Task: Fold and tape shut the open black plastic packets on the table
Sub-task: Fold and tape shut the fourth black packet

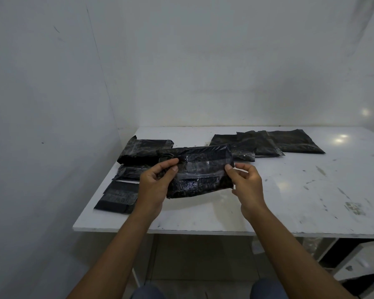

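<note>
Black plastic packet (200,171): up off the table right now, held in the air between both hands, roughly level, its front face tipped towards the person.
Tape (201,167): a clear, shiny strip runs across the packet's front from one end to the other, a little wrinkled.
Left hand (154,183): wrapped round the packet's left end, with the thumb on the front by the tape's left end and the fingers curled behind. That's a firm grasp.
Right hand (247,184): at the right edge, thumb tip pressing on the front where the tape ends, fingers curled in beside the edge. It's grasping the packet, though how far the fingers reach behind the plastic I can't see.
Table (289,190): white, scuffed and speckled with marks, pushed into the corner of the room. The held packet hangs above its near-left part.
Taped packets (118,198): three on the table's left side, lined up one behind another along the edge and folded small. The farthest is partly hidden behind the held one.
Open packets (294,141): over on the far right, a few flat ones overlapping each other near the back wall, well apart from the hands.
Wall (52,104): pale and plain, meeting in a corner just behind the table's left end.
Knees (148,293): blue trousers show at the bottom, below the table's near edge.
</note>
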